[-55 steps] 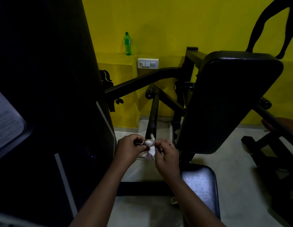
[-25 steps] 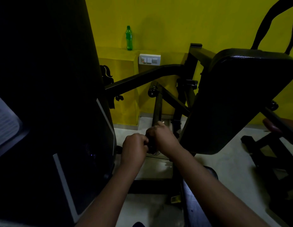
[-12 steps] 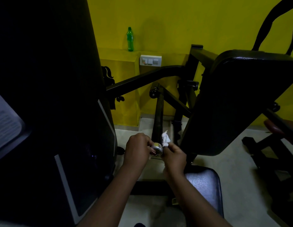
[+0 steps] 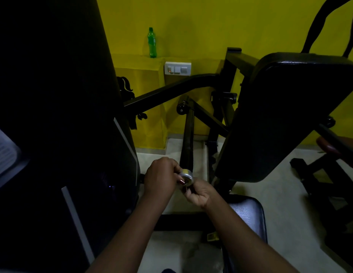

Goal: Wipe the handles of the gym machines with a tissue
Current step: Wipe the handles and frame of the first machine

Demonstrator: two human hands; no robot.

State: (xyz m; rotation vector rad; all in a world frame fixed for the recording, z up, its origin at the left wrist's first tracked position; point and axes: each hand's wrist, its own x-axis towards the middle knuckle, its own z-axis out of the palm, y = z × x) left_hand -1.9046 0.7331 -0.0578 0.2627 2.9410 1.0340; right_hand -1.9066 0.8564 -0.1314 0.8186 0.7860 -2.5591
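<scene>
A long black machine handle (image 4: 188, 138) slopes down toward me and ends in a silver cap (image 4: 187, 175). My left hand (image 4: 161, 175) is curled around the handle's lower end, with its fingertips on the left side of the cap. My right hand (image 4: 199, 194) sits just below and to the right of the cap, touching it, with its fingers closed into a fist. The tissue does not show; the fist hides it.
A large black back pad (image 4: 286, 115) stands at the right above a black seat (image 4: 248, 215). A dark machine housing (image 4: 53, 125) fills the left. A green bottle (image 4: 152, 42) stands on the yellow ledge above a switch plate (image 4: 177, 68). More black frames stand at the far right.
The white tissue that stuck out of my right hand beside the cap is now hidden in the fist. My right hand has dropped from beside the cap to just under it. My left hand has stayed put.
</scene>
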